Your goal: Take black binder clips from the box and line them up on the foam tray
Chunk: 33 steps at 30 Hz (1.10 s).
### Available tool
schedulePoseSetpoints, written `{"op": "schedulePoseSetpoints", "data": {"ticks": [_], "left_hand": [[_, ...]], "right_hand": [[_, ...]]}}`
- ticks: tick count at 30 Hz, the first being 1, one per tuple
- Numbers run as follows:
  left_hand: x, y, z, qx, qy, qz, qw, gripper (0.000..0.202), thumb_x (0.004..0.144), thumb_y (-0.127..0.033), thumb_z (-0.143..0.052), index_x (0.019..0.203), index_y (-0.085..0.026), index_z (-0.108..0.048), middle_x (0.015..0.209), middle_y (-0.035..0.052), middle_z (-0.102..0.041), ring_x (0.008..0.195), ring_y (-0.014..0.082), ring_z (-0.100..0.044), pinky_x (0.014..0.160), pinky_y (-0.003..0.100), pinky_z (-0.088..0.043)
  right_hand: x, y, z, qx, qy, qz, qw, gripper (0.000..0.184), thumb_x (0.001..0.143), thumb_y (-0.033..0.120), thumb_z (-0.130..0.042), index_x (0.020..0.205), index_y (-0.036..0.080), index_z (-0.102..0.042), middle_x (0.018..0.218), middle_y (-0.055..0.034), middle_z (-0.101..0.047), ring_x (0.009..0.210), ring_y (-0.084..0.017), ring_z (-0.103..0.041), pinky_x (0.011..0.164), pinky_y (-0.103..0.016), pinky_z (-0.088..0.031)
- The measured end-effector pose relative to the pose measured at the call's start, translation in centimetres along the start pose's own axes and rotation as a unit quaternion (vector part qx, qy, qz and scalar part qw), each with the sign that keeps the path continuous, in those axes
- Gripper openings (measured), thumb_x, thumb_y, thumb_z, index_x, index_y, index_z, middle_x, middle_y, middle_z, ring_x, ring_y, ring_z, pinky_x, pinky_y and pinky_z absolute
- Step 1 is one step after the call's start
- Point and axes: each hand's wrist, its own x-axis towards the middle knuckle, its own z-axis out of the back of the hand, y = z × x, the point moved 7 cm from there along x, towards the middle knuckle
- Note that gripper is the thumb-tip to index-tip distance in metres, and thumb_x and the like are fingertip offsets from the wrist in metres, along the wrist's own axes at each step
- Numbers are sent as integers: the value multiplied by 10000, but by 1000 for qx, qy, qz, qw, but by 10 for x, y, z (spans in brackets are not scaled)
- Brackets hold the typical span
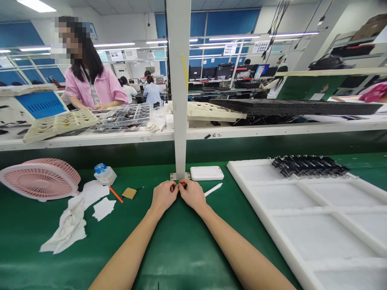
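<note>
Left grip (pixel 165 196) and right grip (pixel 192 194) meet above the green desk (pixel 181 249).
Their fingertips pinch a tiny dark item (pixel 177 186), mostly hidden, near a white box (pixel 207 173).

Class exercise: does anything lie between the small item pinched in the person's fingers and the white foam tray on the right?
Yes: a white stick lies on the green mat just past the right hand, across the line from the pinched item to the white foam tray. Nothing else visible stands there.
</note>
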Motion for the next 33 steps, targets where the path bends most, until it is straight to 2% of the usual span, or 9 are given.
{"op": "schedulePoseSetpoints", "data": {"ticks": [4, 14, 25, 33], "left_hand": [[0, 1, 0, 0, 2, 3, 1000, 212, 930, -331, -552, 804, -243, -699, 740, -4, -681, 673, 163, -592, 564, 263, -291], [0, 3, -2, 8, 8, 8, 1000, 205, 922, -300, -559, 768, -229, -675, 742, 4, -685, 694, 168, -611, 567, 264, -292], [0, 0, -1, 16, 16, -1, 1000, 225, 957, -319, -537, 839, -238, -711, 774, 11, -692, 713, 168, -624, 582, 255, -319], [1, -3, -2, -5, 11, -43, 999, 199, 975, -291, -519, 908, -250, -702, 764, -5, -683, 696, 166, -606, 586, 261, -324]], "right_hand": [[0, 0, 0, -12, 1, 2, 1000, 183, 951, 222, -578, 1057, 259, -722, 961, -2, -726, 900, -224, -658, 686, -284, -377], [0, 0, 0, -10, 7, 0, 1000, 71, 891, 207, -627, 895, 237, -691, 830, 23, -700, 783, -194, -630, 631, -271, -339], [-1, 2, 2, 1, 5, -4, 1000, 160, 935, 230, -592, 1050, 270, -696, 939, 12, -712, 875, -210, -650, 665, -272, -368], [2, -3, 0, 4, 2, 1, 1000, 133, 996, 259, -537, 960, 239, -663, 850, 4, -681, 765, -185, -611, 630, -269, -327]]}}
